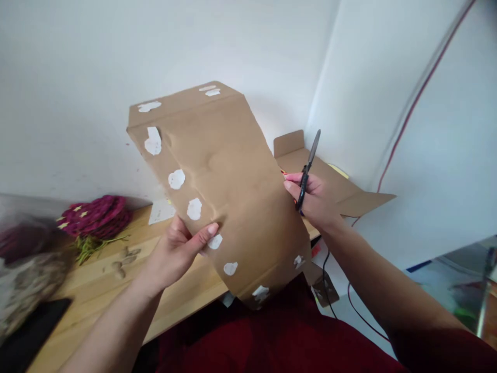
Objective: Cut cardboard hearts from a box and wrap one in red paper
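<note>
A large sheet of brown cardboard (236,166), creased into flaps, is held up tilted before me. Torn white paper patches (194,209) dot its left side and its ends. My left hand (180,248) grips the lower left edge, thumb on the front face and fingers behind. At the right edge, my right hand (312,194) pinches with thumb and forefinger. A pair of black-handled scissors (310,163) hangs on that same hand, blades pointing up and away from the sheet. Something small and reddish shows by the fingertips, too small to name.
Behind on the right lies another folded cardboard piece (330,173) against the wall. The wooden table (186,305) bears a maroon knitted bundle (99,215), green strands (91,247) and small brownish pieces (123,261). A red cable (423,93) runs down the right wall.
</note>
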